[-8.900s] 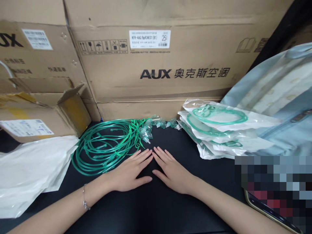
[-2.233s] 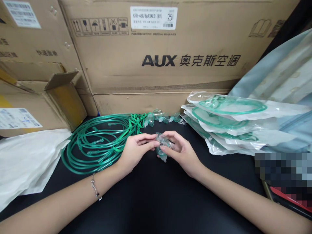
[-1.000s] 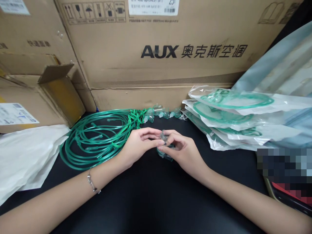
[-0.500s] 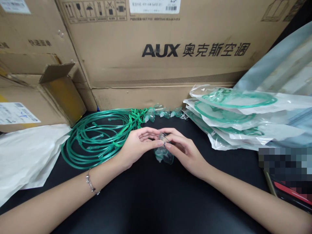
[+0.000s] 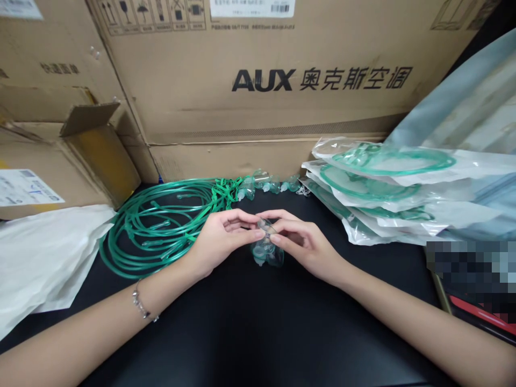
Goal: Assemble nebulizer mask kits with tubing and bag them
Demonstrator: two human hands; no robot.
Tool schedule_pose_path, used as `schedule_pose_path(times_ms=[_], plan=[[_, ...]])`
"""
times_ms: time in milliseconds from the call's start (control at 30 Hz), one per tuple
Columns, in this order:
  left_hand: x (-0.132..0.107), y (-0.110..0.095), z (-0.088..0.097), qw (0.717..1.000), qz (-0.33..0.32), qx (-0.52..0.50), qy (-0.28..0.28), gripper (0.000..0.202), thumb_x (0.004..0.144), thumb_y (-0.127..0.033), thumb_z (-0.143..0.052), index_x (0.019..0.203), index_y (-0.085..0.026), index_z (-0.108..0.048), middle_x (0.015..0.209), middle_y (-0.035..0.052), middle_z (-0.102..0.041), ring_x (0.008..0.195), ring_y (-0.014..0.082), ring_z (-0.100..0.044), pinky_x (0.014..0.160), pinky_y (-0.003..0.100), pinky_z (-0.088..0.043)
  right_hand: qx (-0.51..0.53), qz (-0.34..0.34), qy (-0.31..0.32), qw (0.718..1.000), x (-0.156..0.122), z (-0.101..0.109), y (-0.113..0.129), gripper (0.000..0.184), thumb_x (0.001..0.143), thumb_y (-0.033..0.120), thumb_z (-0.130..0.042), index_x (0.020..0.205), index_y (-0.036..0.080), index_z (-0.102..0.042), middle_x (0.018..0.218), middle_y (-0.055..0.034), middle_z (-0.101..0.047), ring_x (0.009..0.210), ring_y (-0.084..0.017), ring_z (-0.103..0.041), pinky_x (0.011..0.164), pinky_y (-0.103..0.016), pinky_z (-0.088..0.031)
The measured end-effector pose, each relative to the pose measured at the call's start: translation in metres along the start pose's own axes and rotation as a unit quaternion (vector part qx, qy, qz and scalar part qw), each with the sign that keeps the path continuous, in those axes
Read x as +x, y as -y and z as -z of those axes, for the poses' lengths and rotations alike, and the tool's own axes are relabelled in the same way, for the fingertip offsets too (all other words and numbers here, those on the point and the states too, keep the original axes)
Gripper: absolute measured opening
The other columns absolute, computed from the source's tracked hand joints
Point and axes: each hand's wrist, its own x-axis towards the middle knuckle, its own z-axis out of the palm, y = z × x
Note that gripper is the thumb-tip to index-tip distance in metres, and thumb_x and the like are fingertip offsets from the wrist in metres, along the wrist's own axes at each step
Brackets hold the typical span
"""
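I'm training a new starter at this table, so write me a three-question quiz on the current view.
1. True or false: the stacked pouches hold green tubing.
2. On which side is the bracelet worn? A: left; B: right; C: both.
3. How many hands grip the clear plastic piece?

Key:
1. True.
2. A.
3. Two: the left hand and the right hand.

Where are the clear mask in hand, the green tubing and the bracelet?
Held clear mask (image 5: 266,252): head view, on its lower body.
Green tubing (image 5: 128,223): head view, on the coils' left part.
Bracelet (image 5: 140,307): head view, on its beads.
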Motion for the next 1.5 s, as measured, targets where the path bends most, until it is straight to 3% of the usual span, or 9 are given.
schedule_pose_path(times_ms=[200, 367, 800, 967, 1267, 1500], plan=[[0.000, 0.003, 0.001, 0.999, -0.018, 0.012, -0.024, 0.025, 0.057, -0.021, -0.077, 0.077, -0.014, -0.064, 0.076, 0.0011, -0.067, 0.075, 0.0139, -0.063, 0.074, 0.028, -0.051, 0.061, -0.027, -0.030, 0.997, 0.002, -0.001, -0.009, 0.011, 0.075, 0.030, -0.063, 0.080, 0.023, -0.070, 0.109, -0.0047, -0.058, 0.100, -0.018, -0.056, 0.087, -0.035, -0.046], [0.000, 0.003, 0.001, 0.999, -0.012, 0.015, -0.038, 0.024, 0.057, -0.021, -0.077, 0.076, -0.014, -0.065, 0.073, -0.0001, -0.067, 0.073, 0.0125, -0.062, 0.073, 0.025, -0.050, 0.129, -0.063, -0.020, 0.989, 0.003, 0.001, -0.010, 0.011, 0.075, 0.030, -0.063, 0.074, 0.020, -0.067, 0.109, -0.0055, -0.058, 0.091, -0.015, -0.060, 0.075, -0.031, -0.051], [0.000, -0.005, 0.001, 1.000, -0.004, 0.027, 0.001, 0.023, 0.057, -0.020, -0.077, 0.071, -0.014, -0.060, 0.078, 0.0010, -0.068, 0.075, 0.0129, -0.063, 0.075, 0.026, -0.049, 0.017, -0.014, -0.059, 0.998, 0.004, 0.002, -0.004, 0.006, 0.074, 0.023, -0.064, 0.073, 0.022, -0.070, 0.093, -0.0034, -0.060, 0.086, -0.015, -0.057, 0.075, -0.031, -0.049], [-0.003, -0.008, -0.002, 0.999, 0.003, 0.041, 0.026, 0.023, 0.056, -0.019, -0.077, 0.068, -0.014, -0.058, 0.074, -0.0011, -0.065, 0.073, 0.0102, -0.060, 0.074, 0.024, -0.048, -0.021, -0.008, -0.057, 0.998, 0.005, 0.005, -0.001, 0.004, 0.071, 0.022, -0.066, 0.070, 0.021, -0.070, 0.078, -0.0026, -0.059, 0.077, -0.014, -0.056, 0.069, -0.029, -0.048], [-0.003, -0.010, -0.001, 0.997, -0.008, 0.071, 0.014, 0.026, 0.057, -0.019, -0.076, 0.067, -0.014, -0.052, 0.069, -0.0026, -0.060, 0.070, 0.0089, -0.056, 0.067, 0.021, -0.048, 0.053, -0.049, -0.035, 0.997, 0.007, 0.009, -0.005, 0.002, 0.067, 0.021, -0.070, 0.066, 0.020, -0.069, 0.072, 0.0004, -0.051, 0.072, -0.012, -0.051, 0.065, -0.026, -0.043], [0.000, -0.009, 0.001, 0.997, 0.015, 0.069, 0.006, 0.029, 0.056, -0.021, -0.077, 0.068, -0.014, -0.051, 0.068, -0.0016, -0.060, 0.071, 0.0105, -0.058, 0.066, 0.023, -0.047, 0.046, -0.068, 0.002, 0.997, 0.005, 0.008, 0.002, 0.016, 0.078, 0.027, -0.059, 0.070, 0.018, -0.070, 0.067, 0.0008, -0.048, 0.066, -0.010, -0.045, 0.062, -0.026, -0.038]])
